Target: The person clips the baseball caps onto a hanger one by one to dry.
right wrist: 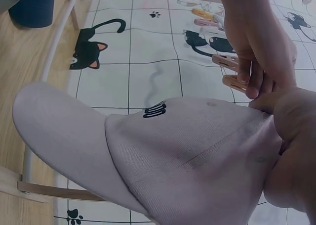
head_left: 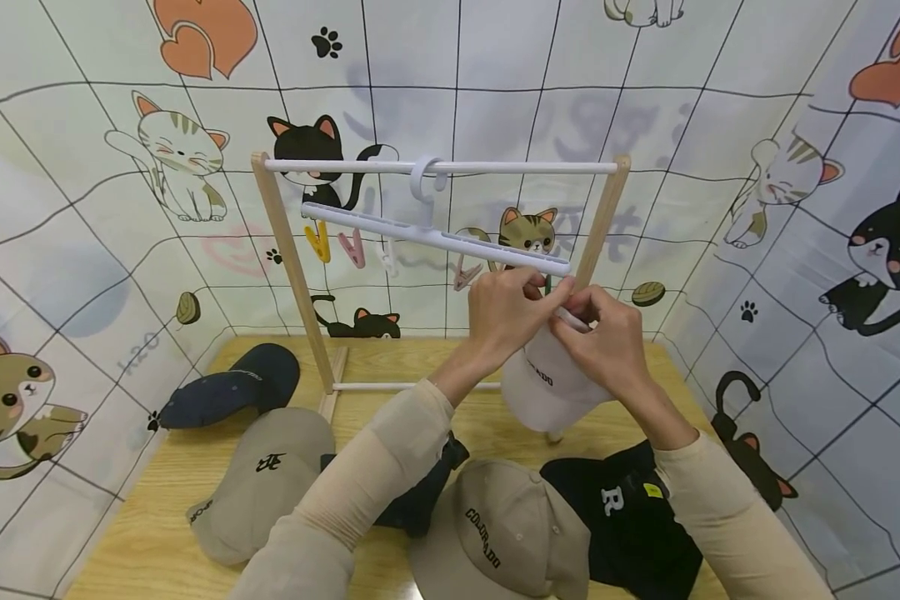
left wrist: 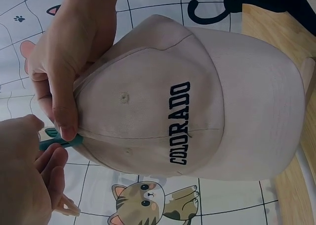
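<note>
A pale cap (head_left: 562,383) with COLORADO lettering hangs brim down below the right end of a white clip hanger (head_left: 438,239). My right hand (head_left: 607,342) pinches the cap's back edge, thumb along the fabric in the left wrist view. Close beside it, my left hand (head_left: 506,308) has its fingers on a green clip (left wrist: 74,139), which meets the cap's edge. Both hands' fingertips nearly touch. In the right wrist view, the cap (right wrist: 197,151) fills the middle, and the green clip is hidden.
The hanger hooks over a rack's white bar (head_left: 525,167). A yellow clip (head_left: 318,242) and several others dangle from it. On the wooden table lie a navy cap (head_left: 232,387), a beige cap (head_left: 285,475), a khaki cap (head_left: 502,525), a black cap (head_left: 622,517) and a partly hidden dark cap (head_left: 420,500).
</note>
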Tool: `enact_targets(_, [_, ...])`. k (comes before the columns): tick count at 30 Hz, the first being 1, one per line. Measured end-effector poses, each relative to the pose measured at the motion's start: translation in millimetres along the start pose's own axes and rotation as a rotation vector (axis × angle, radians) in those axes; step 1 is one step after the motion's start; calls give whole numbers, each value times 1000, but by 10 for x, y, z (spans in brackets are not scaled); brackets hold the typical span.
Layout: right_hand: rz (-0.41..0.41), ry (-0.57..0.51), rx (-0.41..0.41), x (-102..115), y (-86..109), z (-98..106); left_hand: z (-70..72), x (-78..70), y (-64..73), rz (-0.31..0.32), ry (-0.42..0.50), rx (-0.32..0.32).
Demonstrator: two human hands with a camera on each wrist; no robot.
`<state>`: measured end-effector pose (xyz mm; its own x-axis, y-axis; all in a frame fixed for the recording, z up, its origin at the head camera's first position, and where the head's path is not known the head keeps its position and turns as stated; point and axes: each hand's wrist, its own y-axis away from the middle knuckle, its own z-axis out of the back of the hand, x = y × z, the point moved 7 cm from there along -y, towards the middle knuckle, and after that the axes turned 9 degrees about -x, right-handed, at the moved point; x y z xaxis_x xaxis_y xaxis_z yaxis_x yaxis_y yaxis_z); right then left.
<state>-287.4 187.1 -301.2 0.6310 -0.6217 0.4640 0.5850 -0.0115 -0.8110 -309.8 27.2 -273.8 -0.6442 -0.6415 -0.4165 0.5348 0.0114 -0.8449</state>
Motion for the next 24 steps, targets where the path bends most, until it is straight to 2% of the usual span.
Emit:
enact_targets(7, [-39, -3, 23, -48, 15, 3, -9, 12, 30, -33, 22, 27])
enact_targets(14, [-31, -6, 83, -94, 58, -25, -25, 23, 81, -51, 40, 69])
enact_targets(24, [-77, -37, 156, -164, 108, -79, -52, 91, 137, -2, 110, 138])
